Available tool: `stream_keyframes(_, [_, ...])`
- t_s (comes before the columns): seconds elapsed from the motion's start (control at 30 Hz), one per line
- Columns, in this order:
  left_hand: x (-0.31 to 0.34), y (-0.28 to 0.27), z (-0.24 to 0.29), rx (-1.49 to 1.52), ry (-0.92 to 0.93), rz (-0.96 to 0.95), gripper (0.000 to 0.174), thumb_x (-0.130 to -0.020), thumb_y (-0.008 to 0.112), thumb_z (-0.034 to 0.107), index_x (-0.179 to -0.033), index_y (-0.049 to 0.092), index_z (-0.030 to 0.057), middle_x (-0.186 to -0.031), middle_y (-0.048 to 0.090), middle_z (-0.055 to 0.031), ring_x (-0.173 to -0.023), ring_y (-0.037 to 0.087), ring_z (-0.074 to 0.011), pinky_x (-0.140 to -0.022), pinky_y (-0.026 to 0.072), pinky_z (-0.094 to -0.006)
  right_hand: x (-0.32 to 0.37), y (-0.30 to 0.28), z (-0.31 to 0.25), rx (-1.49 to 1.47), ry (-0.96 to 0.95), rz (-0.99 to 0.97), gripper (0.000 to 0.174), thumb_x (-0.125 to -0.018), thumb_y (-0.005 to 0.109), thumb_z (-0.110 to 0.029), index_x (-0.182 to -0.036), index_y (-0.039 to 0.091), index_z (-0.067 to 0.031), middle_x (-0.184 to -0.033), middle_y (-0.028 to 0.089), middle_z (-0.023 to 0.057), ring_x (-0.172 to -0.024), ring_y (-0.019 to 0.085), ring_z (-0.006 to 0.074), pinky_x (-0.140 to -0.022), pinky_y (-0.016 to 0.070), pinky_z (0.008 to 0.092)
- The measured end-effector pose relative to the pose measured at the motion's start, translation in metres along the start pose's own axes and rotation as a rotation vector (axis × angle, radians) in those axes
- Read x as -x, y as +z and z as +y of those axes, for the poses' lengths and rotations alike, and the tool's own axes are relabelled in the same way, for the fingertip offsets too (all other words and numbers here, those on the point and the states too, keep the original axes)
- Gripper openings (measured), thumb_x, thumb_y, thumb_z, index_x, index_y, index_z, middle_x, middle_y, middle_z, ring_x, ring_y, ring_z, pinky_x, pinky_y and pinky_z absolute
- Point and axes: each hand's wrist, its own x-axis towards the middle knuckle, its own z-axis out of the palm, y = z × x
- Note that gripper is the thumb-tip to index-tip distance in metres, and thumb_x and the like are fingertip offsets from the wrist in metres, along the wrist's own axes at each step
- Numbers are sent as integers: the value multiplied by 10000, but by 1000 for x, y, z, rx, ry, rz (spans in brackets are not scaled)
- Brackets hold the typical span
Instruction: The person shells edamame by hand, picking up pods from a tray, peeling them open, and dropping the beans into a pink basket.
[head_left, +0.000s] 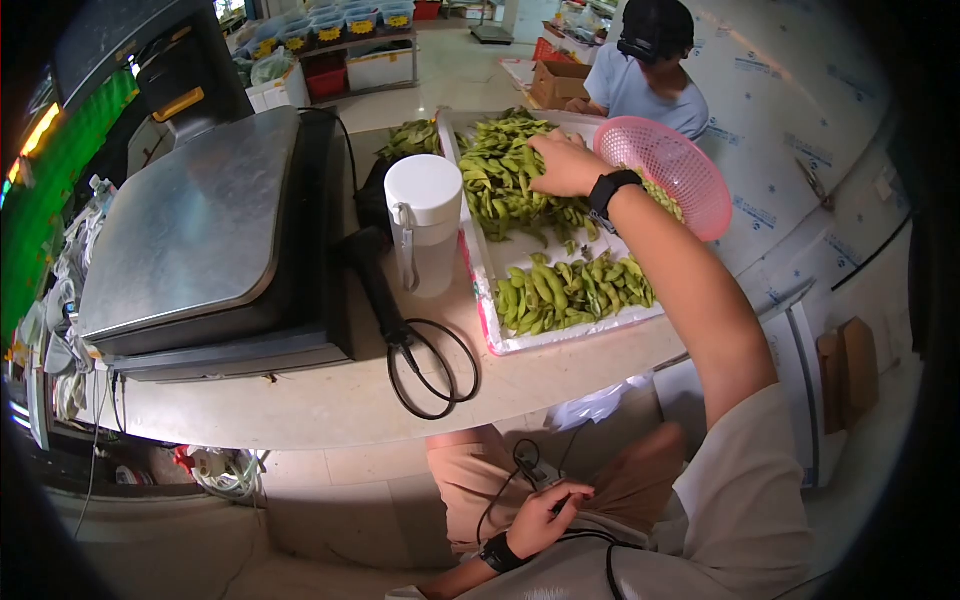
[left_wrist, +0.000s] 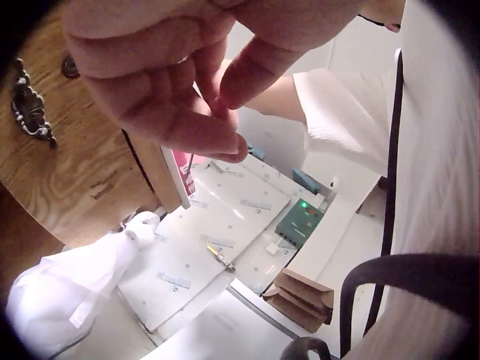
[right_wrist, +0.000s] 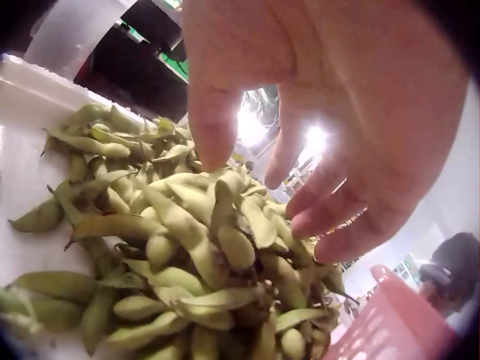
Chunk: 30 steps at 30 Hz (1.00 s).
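Over the far pile of green pods (head_left: 500, 165) in the white tray (head_left: 490, 320), my right hand (head_left: 567, 165) reaches with its fingers apart. The right wrist view shows the fingertips of that hand (right_wrist: 330, 112) at the top of the heaped pods (right_wrist: 187, 225), none plainly pinched. A second row of pods (head_left: 570, 295) lies along the tray's near side. My left hand (head_left: 545, 520) is low at my lap, its fingers loosely bent; in the left wrist view this hand (left_wrist: 202, 75) holds nothing that shows. A pink basket (head_left: 690, 170) with shelled beans (head_left: 655, 195) sits at the tray's far right.
Left of the tray stand a white lidded cup (head_left: 425, 225), a black scanner (head_left: 372, 280) with a coiled cable, and a large metal-topped scale (head_left: 200, 220). Another person (head_left: 645, 85) in a dark cap is beyond the basket. A wooden drawer front (left_wrist: 82, 120) is near my left hand.
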Motion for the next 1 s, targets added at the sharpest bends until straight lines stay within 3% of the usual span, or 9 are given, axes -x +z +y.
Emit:
stream_keyframes(0.07, [1, -1, 0, -2, -2, 3, 203, -869, 526, 2, -1050, 609, 45, -912, 629, -79, -823, 611, -164, -740, 471, -252, 4, 3, -5, 46, -92, -68, 639, -699, 704, -243, -1254, 447, -56, -1317, 364, 225, -1252, 307, 443, -976, 344, 524])
stream_keyframes(0.27, [0, -4, 0, -8, 3, 12, 199, -872, 523, 3, -1048, 607, 39, -919, 634, -87, -832, 623, -177, -745, 476, -258, 12, 12, -9, 290, -135, -58, 652, -694, 739, -158, -1264, 437, -65, -1374, 286, 202, -1259, 301, 429, -979, 307, 572])
stream_keyframes(0.4, [2, -6, 1, 3, -27, 7, 201, -872, 521, 3, -1050, 606, 38, -917, 633, -93, -835, 625, -180, -751, 476, -260, 17, 13, -9, 163, -126, -46, 545, -724, 642, 0, -1228, 441, -57, -1322, 317, 216, -1238, 327, 455, -927, 402, 540])
stream_keyframes(0.63, [4, -7, -7, -6, -10, 0, 206, -871, 524, 3, -1056, 605, 43, -917, 631, -97, -836, 624, -188, -753, 477, -265, 8, 30, -3, 94, -119, -51, 494, -742, 564, 41, -1209, 429, -47, -1264, 345, 260, -1105, 451, 508, -906, 421, 528])
stream_keyframes(0.8, [7, -7, -5, 7, -25, 7, 204, -869, 529, 5, -1055, 605, 43, -925, 632, -98, -836, 624, -189, -758, 477, -265, 0, 29, 16, -125, -158, 39, 458, -721, 624, -65, -1152, 470, -43, -1199, 426, 252, -1025, 515, 454, -879, 439, 445])
stream_keyframes(0.83, [7, -8, -5, 7, -25, 8, 204, -869, 529, 5, -1055, 605, 43, -925, 632, -98, -836, 624, -189, -758, 477, -265, -1, 29, 19, -138, -154, 150, 381, -708, 650, -109, -1070, 552, -38, -1116, 509, 255, -1004, 544, 395, -877, 442, 416])
stream_keyframes(0.93, [8, -9, -5, -12, -27, -1, 202, -899, 497, 28, -1072, 603, 23, -937, 648, -82, -873, 609, -135, -787, 469, -253, -8, 19, 25, -157, -151, 152, 282, -703, 660, -112, -968, 614, -24, -1023, 567, 265, -1040, 530, 369, -889, 435, 408])
stream_keyframes(0.97, [8, -9, -6, -14, -32, 3, 198, -887, 513, 22, -1062, 603, 33, -935, 642, -89, -855, 618, -163, -772, 474, -259, -9, 20, 26, -185, -183, 275, 209, -710, 646, -90, -893, 632, 10, -903, 620, 249, -899, 614, 318, -808, 482, 381])
stream_keyframes(1.0, [8, -8, -7, -15, -36, 8, 196, -874, 529, 17, -1053, 603, 42, -934, 635, -96, -836, 627, -191, -756, 479, -266, -8, 16, 25, -184, -184, 273, 209, -710, 646, -90, -893, 632, 10, -903, 620, 249, -899, 614, 318, -808, 482, 381])
